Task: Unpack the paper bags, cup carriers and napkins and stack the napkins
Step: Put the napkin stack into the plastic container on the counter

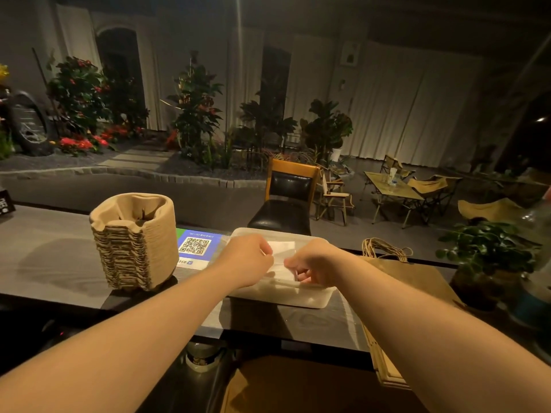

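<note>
A tall stack of brown pulp cup carriers (135, 239) stands on the counter at the left. A shallow white tray (307, 299) sits in the middle, holding white napkins (281, 248). My left hand (247, 259) and my right hand (313, 263) are both over the tray, each with curled fingers pinching the napkins between them. A stack of brown paper bags (417, 278) with twine handles lies flat to the right of the tray, partly under my right forearm.
A QR-code placard (195, 247) lies flat between the carriers and the tray. A potted green plant (489, 257) stands at the counter's right end. A black chair (287, 198) is behind the counter. A brown cardboard box (298, 386) sits below the counter edge.
</note>
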{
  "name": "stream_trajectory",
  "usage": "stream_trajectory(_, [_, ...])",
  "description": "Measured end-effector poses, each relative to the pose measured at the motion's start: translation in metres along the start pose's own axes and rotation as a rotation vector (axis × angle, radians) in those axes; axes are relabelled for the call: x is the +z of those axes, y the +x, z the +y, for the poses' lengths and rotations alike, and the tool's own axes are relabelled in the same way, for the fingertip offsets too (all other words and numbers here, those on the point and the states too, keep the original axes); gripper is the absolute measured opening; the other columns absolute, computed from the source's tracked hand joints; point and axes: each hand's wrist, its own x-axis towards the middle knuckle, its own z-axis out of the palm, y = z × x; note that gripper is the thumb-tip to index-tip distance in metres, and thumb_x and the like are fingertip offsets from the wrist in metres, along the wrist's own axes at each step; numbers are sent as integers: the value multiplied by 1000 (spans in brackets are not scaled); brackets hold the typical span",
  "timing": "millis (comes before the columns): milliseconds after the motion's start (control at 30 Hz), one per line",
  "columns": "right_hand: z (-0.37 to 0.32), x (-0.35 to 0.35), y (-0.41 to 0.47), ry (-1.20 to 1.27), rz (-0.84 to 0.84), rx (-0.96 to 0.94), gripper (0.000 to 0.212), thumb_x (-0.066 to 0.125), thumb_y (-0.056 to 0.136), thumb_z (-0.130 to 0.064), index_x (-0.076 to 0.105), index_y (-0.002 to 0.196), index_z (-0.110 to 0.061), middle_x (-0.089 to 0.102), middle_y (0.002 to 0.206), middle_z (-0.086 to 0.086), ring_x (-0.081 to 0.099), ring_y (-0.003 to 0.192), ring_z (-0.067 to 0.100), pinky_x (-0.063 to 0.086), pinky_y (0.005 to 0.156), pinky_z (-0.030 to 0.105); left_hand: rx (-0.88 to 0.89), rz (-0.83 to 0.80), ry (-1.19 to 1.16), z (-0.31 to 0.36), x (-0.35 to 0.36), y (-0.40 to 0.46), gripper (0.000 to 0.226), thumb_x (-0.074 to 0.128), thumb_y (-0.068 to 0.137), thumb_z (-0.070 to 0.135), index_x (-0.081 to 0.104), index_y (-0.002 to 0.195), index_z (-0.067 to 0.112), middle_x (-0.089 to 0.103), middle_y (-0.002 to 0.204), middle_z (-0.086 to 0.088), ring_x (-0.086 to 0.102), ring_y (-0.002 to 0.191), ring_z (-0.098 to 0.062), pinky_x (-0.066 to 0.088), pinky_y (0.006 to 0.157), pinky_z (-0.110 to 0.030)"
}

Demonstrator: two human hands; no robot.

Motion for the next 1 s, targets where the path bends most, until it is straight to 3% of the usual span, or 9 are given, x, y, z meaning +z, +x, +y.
stream_trajectory(167, [5, 7, 14, -355, 155, -144, 21, 73, 89, -23, 71, 104, -8, 71, 107, 9, 68, 100, 22, 58, 93, 32, -3, -71, 72, 3, 2, 4, 16, 55, 102, 24, 71, 106, 23, 71, 101, -1, 65, 92, -16, 53, 77, -24])
stream_trajectory(300, [7, 7, 17, -435, 188, -186, 21, 74, 89, -23, 72, 104, -8, 70, 108, 10, 68, 100, 22, 59, 91, 31, 1, -86, 98, 0, 1, 6, 18, 56, 103, 24, 73, 109, 25, 72, 103, 2, 65, 91, -15, 55, 77, -23])
stream_trajectory(500, [10, 6, 14, -411, 230, -234, 9, 70, 91, -19, 70, 91, -10, 69, 96, 8, 68, 92, 21, 60, 86, 29, -40, -66, 4, 0, 1, 7, 18, 58, 99, 26, 75, 101, 20, 73, 97, -2, 67, 89, -16, 57, 76, -28])
stream_trajectory(567, [12, 7, 10, -419, 310, -321, 14, 62, 95, -20, 65, 85, -12, 64, 85, 4, 63, 81, 17, 57, 73, 24, -30, -63, -20, 2, 0, 5, 19, 58, 100, 26, 74, 104, 17, 73, 100, -4, 65, 87, -14, 55, 74, -26])
stream_trajectory(633, [15, 9, 0, -431, 398, -432, 11, 58, 98, -21, 63, 93, -12, 62, 85, 0, 59, 77, 14, 49, 64, 23, -12, -48, -49, 5, -1, 1, 16, 58, 101, 30, 73, 105, 25, 72, 101, 3, 64, 89, -11, 51, 71, -23])
stream_trajectory(700, [17, 10, -15, -439, 466, -536, 15, 56, 100, -26, 63, 111, -17, 64, 97, -2, 59, 84, 15, 53, 75, 28, 14, -11, -100, 9, -2, -4, 12, 58, 102, 33, 68, 108, 36, 68, 99, 14, 62, 92, -9, 48, 70, -20])
stream_trajectory(800, [22, 9, -34, -404, 502, -624, 23, 53, 101, -37, 62, 118, -24, 68, 106, -4, 63, 91, 15, 58, 88, 40, 49, 29, -212, 16, -5, -18, 15, 58, 103, 36, 67, 115, 37, 66, 102, 18, 62, 98, -8, 48, 74, -21])
stream_trajectory(900, [35, 4, -60, -358, 488, -661, 27, 51, 101, -42, 62, 119, -26, 69, 102, -6, 64, 88, 13, 59, 84, 41, 104, 68, -287, 25, -8, -42, 16, 59, 102, 39, 67, 114, 35, 67, 104, 17, 61, 99, -5, 45, 73, -19])
stream_trajectory(1000, [59, 1, -93, -299, 455, -713, 23, 51, 104, -39, 65, 116, -25, 68, 97, -9, 62, 82, 8, 58, 76, 29, 157, 134, -324, 33, -8, -76, 13, 60, 101, 40, 68, 109, 34, 68, 99, 15, 62, 96, -6, 45, 72, -20])
